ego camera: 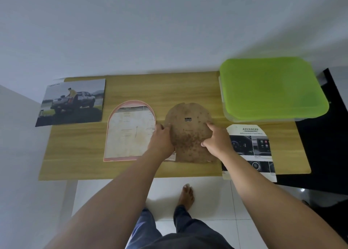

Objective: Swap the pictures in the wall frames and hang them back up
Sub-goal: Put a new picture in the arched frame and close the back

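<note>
An arch-shaped brown backing board (189, 130), spotted and with a small metal hanger near its top, lies face down in the middle of the wooden table (169, 86). My left hand (162, 139) presses on its left edge and my right hand (216, 141) on its right side, fingers spread on the board. To the left lies an arch-shaped frame (130, 132) with a pinkish rim and a pale sheet inside. An arch-cut printed page headed "ADVANCED" (250, 150) lies to the right. A rectangular truck picture (72, 102) lies at the far left.
A clear box with a lime-green lid (271, 88) stands at the table's back right corner. A white wall rises behind the table. A black surface (323, 154) adjoins the table's right side. My bare foot (186, 196) stands on white floor tiles below the front edge.
</note>
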